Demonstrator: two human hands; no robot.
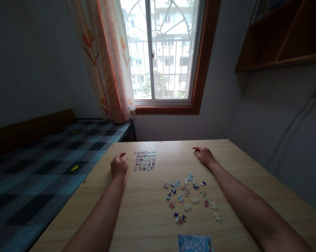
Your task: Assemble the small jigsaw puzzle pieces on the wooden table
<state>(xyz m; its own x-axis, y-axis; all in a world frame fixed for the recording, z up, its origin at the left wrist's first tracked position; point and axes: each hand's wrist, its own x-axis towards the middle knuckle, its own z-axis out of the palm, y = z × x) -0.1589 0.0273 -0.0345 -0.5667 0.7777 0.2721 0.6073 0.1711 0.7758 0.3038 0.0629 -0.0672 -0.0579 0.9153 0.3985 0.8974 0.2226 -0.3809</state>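
So there's a jigsaw going on here, spread over a pale wood-grain surface [142, 206]. The rows of pieces [144, 163] sit up in the far left part of it, small and pretty neatly lined up, just in from the far edge. Left hand [119, 165] is right beside them, on the side toward the left edge, fingers mostly curled with one pointing over at the rows. Can't tell if there's anything tucked inside that curl, tbh. Right hand [204, 155] is over near the far edge too, on the side toward the far right corner, and its fingertips are at a single piece [193, 152] lying well apart from everything else. I can't tell whether that one's actually pinched or just touched, the fingers cover part of it. Then there's a messy scatter of loose pieces [180, 198] around the middle, a bit toward the right edge, some colourful, some pale, a few overlapping or bunched up. Closer to the near edge there's a blue box or card [195, 244] that looks like it says "Bluey", cut off by the view. Past the left edge is a bed [95, 146] with a checked cover, and a window [171, 66] sits beyond the far edge.
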